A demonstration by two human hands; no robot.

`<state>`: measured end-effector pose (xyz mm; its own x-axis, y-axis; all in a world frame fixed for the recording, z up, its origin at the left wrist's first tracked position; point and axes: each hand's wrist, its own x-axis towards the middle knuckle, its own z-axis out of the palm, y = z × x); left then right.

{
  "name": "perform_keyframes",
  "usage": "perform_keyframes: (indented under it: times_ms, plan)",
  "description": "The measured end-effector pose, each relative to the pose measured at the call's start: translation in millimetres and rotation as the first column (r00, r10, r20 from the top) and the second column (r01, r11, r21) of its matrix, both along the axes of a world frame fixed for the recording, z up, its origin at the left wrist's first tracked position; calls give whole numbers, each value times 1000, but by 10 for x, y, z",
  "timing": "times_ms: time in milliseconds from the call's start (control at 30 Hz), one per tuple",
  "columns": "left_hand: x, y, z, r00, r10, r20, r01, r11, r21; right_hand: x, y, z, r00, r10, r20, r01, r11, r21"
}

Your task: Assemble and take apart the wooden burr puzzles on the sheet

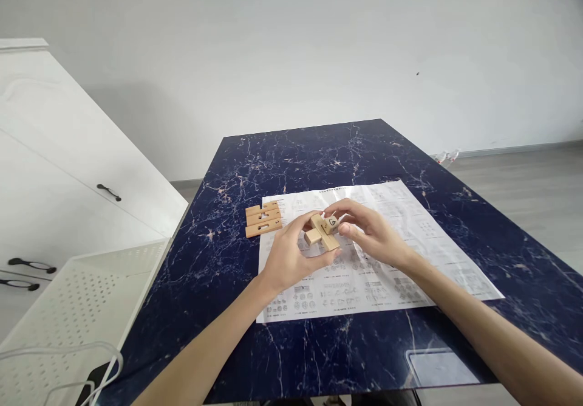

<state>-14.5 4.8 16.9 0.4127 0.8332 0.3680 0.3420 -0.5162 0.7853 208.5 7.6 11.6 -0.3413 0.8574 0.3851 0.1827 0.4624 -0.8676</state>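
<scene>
Above the printed sheet, my left hand (291, 254) is closed around a small assembly of crossed wooden puzzle pieces (328, 242), thumb below and fingers behind. One square end of the assembly sticks out toward me on its left side. My right hand (371, 233) pinches a wooden puzzle piece with a dark mark on its end (333, 222), against the upper right of the assembly. Whether that piece is seated in the others cannot be made out. Several flat wooden pieces with notches and slots (264, 219) lie side by side left of my hands, across the sheet's edge.
The creased paper sheet (437, 254) with rows of small diagrams lies on a dark blue marble-patterned table (291, 157). White cabinets (68, 144) and a perforated white surface (73, 296) with a pale cable (54, 350) stand at left. A grey wall (291, 47) rises behind.
</scene>
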Motion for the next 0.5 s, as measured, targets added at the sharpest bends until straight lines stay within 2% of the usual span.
perform_keyframes:
  times_ms: [133,233,333,500]
  plan:
    - [7,-23,73,999,14,53,-16,999,32,-12,-24,-29,996,85,-35,-89,985,-145]
    - [3,-18,96,998,27,58,-31,997,77,-33,-32,-49,992,110,-60,-120,974,-193]
    - [-5,-1,102,997,37,61,-43,994,96,-55,-37,-51,996,77,-55,-86,980,-179]
    - [-15,21,94,994,-4,108,0,999,38,-68,-55,-46,995,-51,81,57,995,-79]
